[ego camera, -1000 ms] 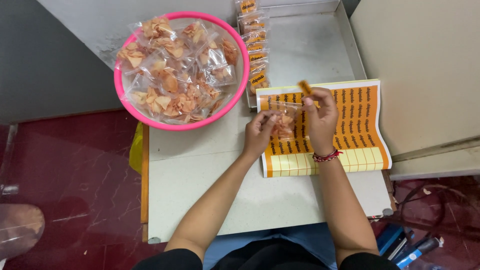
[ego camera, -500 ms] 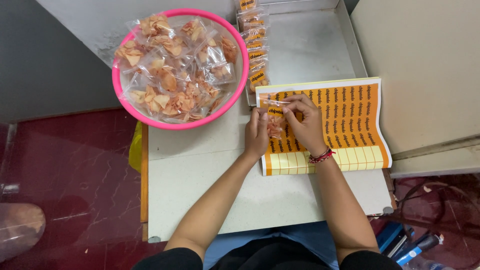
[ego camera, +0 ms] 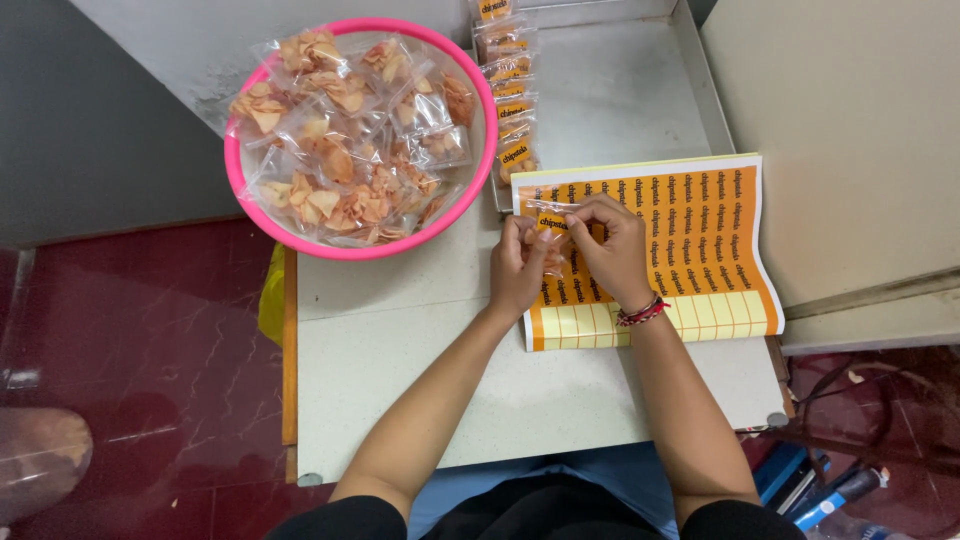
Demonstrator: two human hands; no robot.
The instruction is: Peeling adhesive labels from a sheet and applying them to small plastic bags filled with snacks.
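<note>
Pale bench, right edge: my left hand (ego camera: 517, 268) and right hand (ego camera: 610, 250) pinch 1 light, crinkly, fragile packet (ego camera: 549, 225) by its top seam.

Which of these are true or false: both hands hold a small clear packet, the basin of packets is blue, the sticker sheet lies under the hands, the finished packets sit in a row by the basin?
1. Both hands, the left hand and the right hand, hold one small clear packet. True.
2. The basin is blue. False: it is pink.
3. The orange sticker sheet lies under the hands. True.
4. Labelled packets form a row beside the basin. True.
5. The right wrist is bare. False: it wears a bracelet.
</note>
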